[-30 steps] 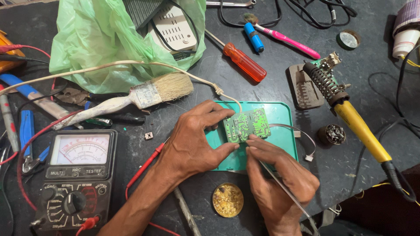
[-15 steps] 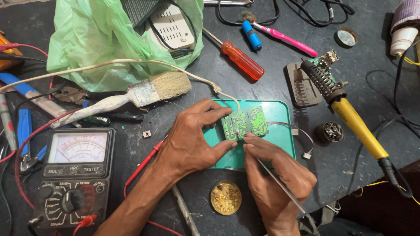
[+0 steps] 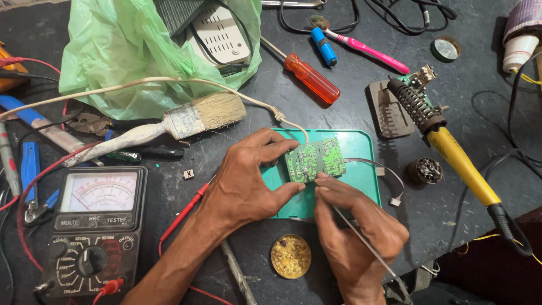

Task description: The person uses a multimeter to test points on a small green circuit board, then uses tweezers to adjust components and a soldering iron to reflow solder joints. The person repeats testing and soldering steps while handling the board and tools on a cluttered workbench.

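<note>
Little has moved since a second ago: I see my left hand (image 3: 243, 186) still pinching the green circuit board (image 3: 315, 159) between thumb and curled fingers, my right hand (image 3: 353, 226) closed on a thin wire (image 3: 361, 237) just below it, teal tray (image 3: 361, 147) underneath.

A green circuit board (image 3: 315, 160) is gripped by the left hand (image 3: 248, 183) over a teal tray (image 3: 361, 186), while a thin wire (image 3: 361, 237) is pinched by the right hand (image 3: 353, 226) with its fingertips touching the board's lower edge. A round flux tin (image 3: 291, 256) is seen just below the tray, and a multimeter (image 3: 93, 229) lies at the left. A paintbrush (image 3: 169, 125), an orange screwdriver (image 3: 307, 76), and a yellow-handled soldering iron (image 3: 451, 152) are spread around on the dark table (image 3: 350, 113).
</note>
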